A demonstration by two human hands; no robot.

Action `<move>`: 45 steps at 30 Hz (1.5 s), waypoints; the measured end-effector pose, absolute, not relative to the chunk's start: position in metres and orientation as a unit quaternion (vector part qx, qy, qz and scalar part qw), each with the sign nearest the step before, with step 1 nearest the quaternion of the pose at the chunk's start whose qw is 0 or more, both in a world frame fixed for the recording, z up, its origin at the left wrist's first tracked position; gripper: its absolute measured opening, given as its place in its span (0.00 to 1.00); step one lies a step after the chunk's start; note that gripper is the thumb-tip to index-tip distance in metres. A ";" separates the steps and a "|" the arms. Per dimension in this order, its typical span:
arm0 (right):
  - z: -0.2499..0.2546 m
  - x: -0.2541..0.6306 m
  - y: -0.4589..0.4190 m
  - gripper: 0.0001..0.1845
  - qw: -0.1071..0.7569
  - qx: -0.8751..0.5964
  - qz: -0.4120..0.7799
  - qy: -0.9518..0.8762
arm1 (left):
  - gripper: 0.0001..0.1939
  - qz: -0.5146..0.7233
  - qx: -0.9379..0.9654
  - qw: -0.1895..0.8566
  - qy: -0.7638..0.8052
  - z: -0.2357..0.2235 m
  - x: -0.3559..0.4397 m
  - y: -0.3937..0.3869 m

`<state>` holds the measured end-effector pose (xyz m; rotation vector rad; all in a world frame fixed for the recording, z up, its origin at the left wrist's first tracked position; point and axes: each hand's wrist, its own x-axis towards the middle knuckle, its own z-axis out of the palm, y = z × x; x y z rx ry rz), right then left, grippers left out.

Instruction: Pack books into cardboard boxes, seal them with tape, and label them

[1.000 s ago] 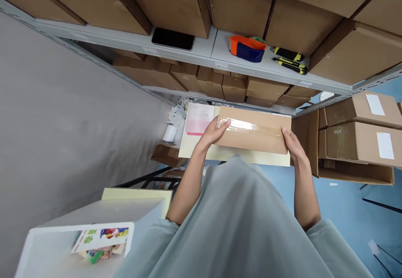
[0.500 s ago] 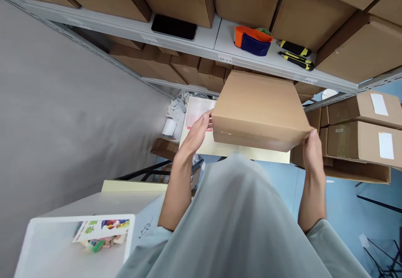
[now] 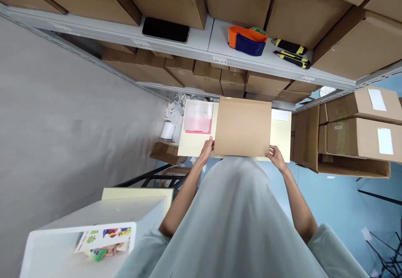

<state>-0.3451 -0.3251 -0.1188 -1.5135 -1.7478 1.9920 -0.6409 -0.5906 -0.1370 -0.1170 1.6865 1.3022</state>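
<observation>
A cardboard box [image 3: 243, 127] lies on the cream tabletop [image 3: 282, 137], its plain brown face up and its near edge close to my body. My left hand [image 3: 206, 150] grips the near left corner, with some fingers hidden behind the box's side. On the opposite side, my right hand [image 3: 275, 156] has its bent fingers against the near right corner. Left of the box rests a pink-and-white sheet or packet [image 3: 198, 119], and a white paper [image 3: 280, 115] lies to its right.
Above the tabletop runs a grey shelf [image 3: 201, 47] with boxes, a black phone [image 3: 165, 29], an orange-and-blue tape dispenser [image 3: 247, 40] and two utility knives [image 3: 292, 54]. Stacked boxes [image 3: 342, 139] stand at right. A white bin [image 3: 83, 227] is lower left.
The box was first held taped side up, then tilted up and turned. Now it lies flat with a plain face up, and both hands have shifted to its near corners.
</observation>
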 end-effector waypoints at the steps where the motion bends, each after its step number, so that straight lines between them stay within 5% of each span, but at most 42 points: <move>1: -0.120 -0.346 -0.318 0.46 0.040 -0.499 0.645 -0.577 | 0.39 0.526 -0.053 0.476 0.703 -0.139 -0.646 -0.589; 13: -0.088 -0.420 -0.263 0.44 0.052 -0.485 0.658 -0.574 | 0.42 0.530 0.053 0.462 0.709 -0.105 -0.700 -0.531; 26: -0.021 -0.382 -0.276 0.44 0.168 -0.482 0.642 -0.572 | 0.48 0.580 0.097 0.348 0.730 -0.040 -0.698 -0.562; 40: -0.051 -0.376 -0.283 0.39 0.059 -0.504 0.676 -0.535 | 0.41 0.570 0.033 0.453 0.684 -0.066 -0.687 -0.557; 45: -0.027 -0.373 -0.290 0.43 0.050 -0.502 0.668 -0.546 | 0.41 0.556 0.072 0.447 0.697 -0.047 -0.684 -0.568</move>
